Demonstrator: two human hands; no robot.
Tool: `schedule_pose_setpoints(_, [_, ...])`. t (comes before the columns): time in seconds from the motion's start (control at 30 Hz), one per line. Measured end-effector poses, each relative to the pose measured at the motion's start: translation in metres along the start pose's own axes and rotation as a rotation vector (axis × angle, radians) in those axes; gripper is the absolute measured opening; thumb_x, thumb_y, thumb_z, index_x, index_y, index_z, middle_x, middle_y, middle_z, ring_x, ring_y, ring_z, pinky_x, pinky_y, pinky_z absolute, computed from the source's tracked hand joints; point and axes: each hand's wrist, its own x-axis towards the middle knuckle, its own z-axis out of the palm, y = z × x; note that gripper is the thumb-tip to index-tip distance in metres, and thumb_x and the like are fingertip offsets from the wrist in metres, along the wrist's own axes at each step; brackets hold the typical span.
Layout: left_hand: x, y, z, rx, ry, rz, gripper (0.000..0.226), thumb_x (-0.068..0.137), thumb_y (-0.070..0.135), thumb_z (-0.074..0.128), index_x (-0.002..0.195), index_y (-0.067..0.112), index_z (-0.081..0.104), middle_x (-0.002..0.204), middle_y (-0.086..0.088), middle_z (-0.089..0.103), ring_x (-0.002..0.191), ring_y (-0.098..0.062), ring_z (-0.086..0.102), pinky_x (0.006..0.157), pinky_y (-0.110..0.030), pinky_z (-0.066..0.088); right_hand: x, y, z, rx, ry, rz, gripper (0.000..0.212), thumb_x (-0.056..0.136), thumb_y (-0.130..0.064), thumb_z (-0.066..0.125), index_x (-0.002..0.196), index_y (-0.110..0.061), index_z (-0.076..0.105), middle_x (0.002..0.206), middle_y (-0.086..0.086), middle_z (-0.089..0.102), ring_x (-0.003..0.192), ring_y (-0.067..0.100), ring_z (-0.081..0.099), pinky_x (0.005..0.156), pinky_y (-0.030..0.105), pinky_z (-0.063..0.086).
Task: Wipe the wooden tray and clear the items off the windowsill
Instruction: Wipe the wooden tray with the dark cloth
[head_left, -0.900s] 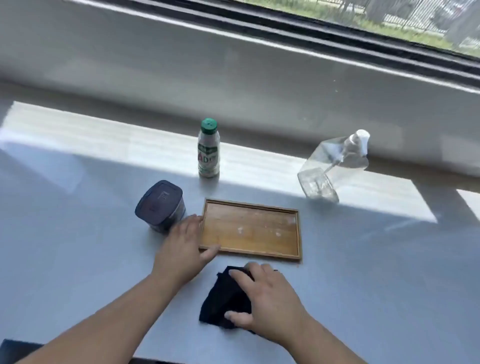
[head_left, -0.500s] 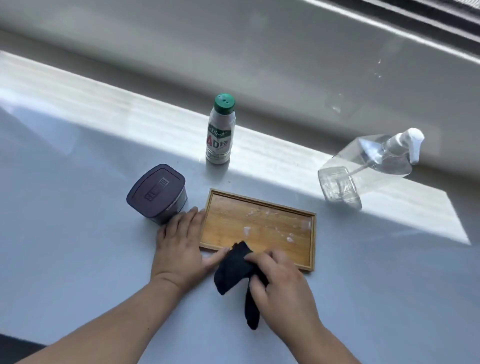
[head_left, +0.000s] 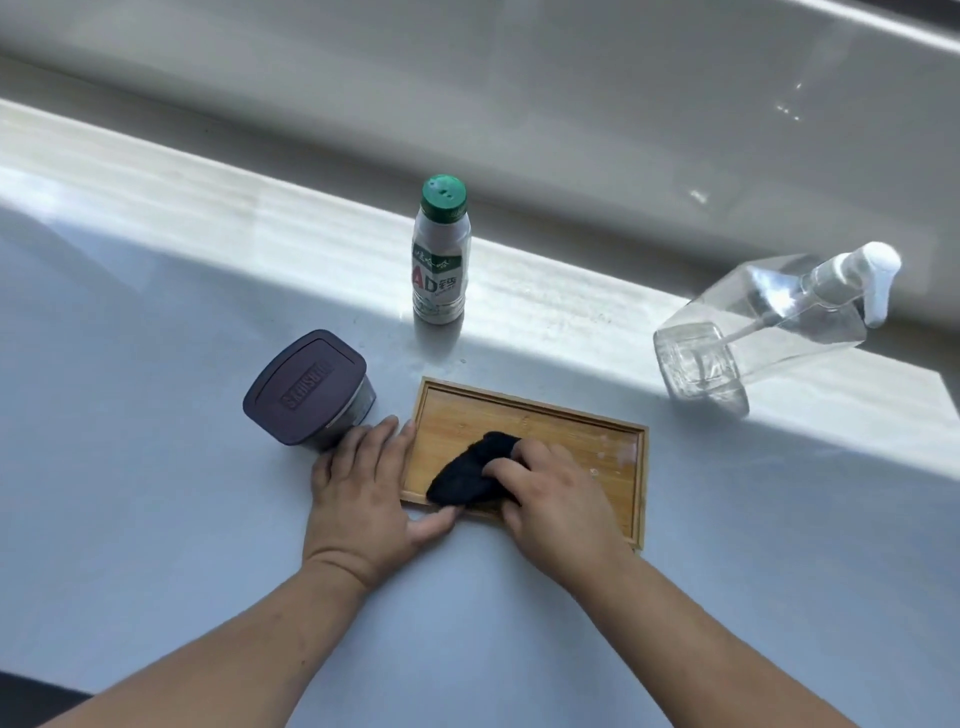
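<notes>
A shallow wooden tray (head_left: 582, 434) lies on the white windowsill (head_left: 156, 467), with pale smears at its right end. My right hand (head_left: 558, 506) presses a bunched black cloth (head_left: 470, 470) onto the tray's left half. My left hand (head_left: 363, 488) lies flat on the sill against the tray's left edge, its thumb along the near rim. A dark lidded container (head_left: 309, 387) stands just left of the tray. Behind the tray stands a white drink bottle with a green cap (head_left: 440, 254). To the right is a clear pump bottle (head_left: 763, 327).
The window's white wall (head_left: 519, 104) rises behind the sill. A band of sunlight crosses the back of the sill. A dark edge (head_left: 31, 696) shows at the bottom left corner.
My right hand picked the black cloth up from the sill in front of the tray and moved it onto the tray's left half. The left hand stayed at the tray's left edge.
</notes>
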Motion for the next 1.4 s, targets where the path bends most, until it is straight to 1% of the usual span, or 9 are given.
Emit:
schedule_pose_setpoints(0.13, [0.0, 0.0, 0.0, 0.01, 0.001, -0.009, 0.105, 0.063, 0.089, 0.055, 0.143, 0.022, 0.057, 0.147, 0.0, 0.057, 0.137, -0.027, 0.042, 0.111, -0.047, 0.024, 0.003, 0.032, -0.012, 0.103, 0.175, 0.505, 0.039, 0.085, -0.015, 0.064, 0.121, -0.031, 0.07, 0.111, -0.001, 0.059, 0.101, 0.029, 0.055, 0.075, 0.036, 0.049])
schedule_pose_setpoints(0.33, [0.0, 0.0, 0.002, -0.004, 0.002, -0.014, 0.104, 0.063, 0.088, 0.057, 0.143, 0.023, 0.055, 0.147, 0.0, 0.056, 0.138, -0.027, 0.041, 0.112, -0.05, 0.025, -0.021, 0.031, -0.012, -0.049, 0.038, 0.064, 0.041, 0.08, -0.009, 0.07, 0.115, -0.028, 0.072, 0.107, 0.0, 0.063, 0.089, 0.028, 0.059, 0.063, 0.037, 0.053])
schedule_pose_setpoints(0.5, [-0.001, -0.003, 0.003, 0.008, 0.0, -0.015, 0.104, 0.063, 0.091, 0.054, 0.141, 0.023, 0.055, 0.147, -0.001, 0.056, 0.138, -0.028, 0.041, 0.112, -0.05, 0.023, -0.007, 0.063, -0.026, -0.012, 0.152, 0.497, 0.041, 0.086, -0.007, 0.06, 0.12, -0.026, 0.07, 0.114, 0.003, 0.058, 0.1, 0.03, 0.052, 0.071, 0.038, 0.051])
schedule_pose_setpoints(0.6, [-0.002, 0.0, 0.003, 0.004, 0.001, -0.017, 0.103, 0.063, 0.091, 0.052, 0.141, 0.023, 0.056, 0.147, -0.001, 0.056, 0.139, -0.029, 0.041, 0.112, -0.051, 0.024, 0.002, 0.02, -0.013, 0.061, 0.14, 0.478, 0.04, 0.086, -0.008, 0.06, 0.123, -0.023, 0.068, 0.116, 0.007, 0.059, 0.105, 0.032, 0.053, 0.082, 0.043, 0.053])
schedule_pose_setpoints(0.73, [0.0, 0.002, 0.002, 0.004, 0.005, -0.015, 0.102, 0.065, 0.09, 0.052, 0.142, 0.023, 0.055, 0.148, -0.002, 0.055, 0.139, -0.029, 0.041, 0.113, -0.052, 0.025, -0.008, 0.033, -0.02, 0.069, 0.091, 0.3, 0.04, 0.091, -0.015, 0.06, 0.128, -0.027, 0.067, 0.117, 0.003, 0.059, 0.105, 0.027, 0.055, 0.079, 0.039, 0.054])
schedule_pose_setpoints(0.9, [0.0, 0.002, 0.002, 0.001, -0.008, -0.018, 0.101, 0.064, 0.091, 0.053, 0.14, 0.024, 0.055, 0.148, -0.001, 0.054, 0.139, -0.029, 0.041, 0.112, -0.052, 0.026, -0.007, 0.075, -0.038, 0.087, 0.162, 0.56, 0.041, 0.092, -0.017, 0.057, 0.13, -0.027, 0.067, 0.114, 0.003, 0.057, 0.101, 0.029, 0.058, 0.079, 0.037, 0.049])
schedule_pose_setpoints(1.07, [0.001, 0.002, -0.001, 0.011, -0.029, -0.02, 0.102, 0.063, 0.091, 0.054, 0.14, 0.024, 0.057, 0.147, -0.001, 0.055, 0.138, -0.029, 0.042, 0.111, -0.052, 0.026, 0.006, 0.043, -0.022, 0.187, 0.256, 0.706, 0.038, 0.091, -0.013, 0.057, 0.127, -0.019, 0.066, 0.114, 0.009, 0.059, 0.096, 0.032, 0.06, 0.08, 0.038, 0.051])
schedule_pose_setpoints(1.2, [0.0, 0.002, -0.001, 0.013, -0.024, -0.013, 0.101, 0.064, 0.09, 0.053, 0.139, 0.022, 0.059, 0.146, -0.002, 0.057, 0.137, -0.029, 0.043, 0.111, -0.051, 0.026, 0.032, 0.0, -0.008, 0.189, 0.247, 0.582, 0.036, 0.091, -0.013, 0.057, 0.126, -0.018, 0.064, 0.117, 0.01, 0.058, 0.101, 0.031, 0.057, 0.082, 0.039, 0.048])
schedule_pose_setpoints(1.4, [0.001, 0.004, 0.0, -0.02, -0.009, -0.023, 0.093, 0.06, 0.077, 0.054, 0.128, 0.013, 0.065, 0.142, -0.009, 0.061, 0.137, -0.034, 0.045, 0.111, -0.058, 0.03, 0.069, -0.07, 0.006, 0.229, 0.057, 0.235, 0.022, 0.089, -0.01, 0.058, 0.11, -0.012, 0.063, 0.113, 0.014, 0.055, 0.102, 0.037, 0.056, 0.08, 0.044, 0.048])
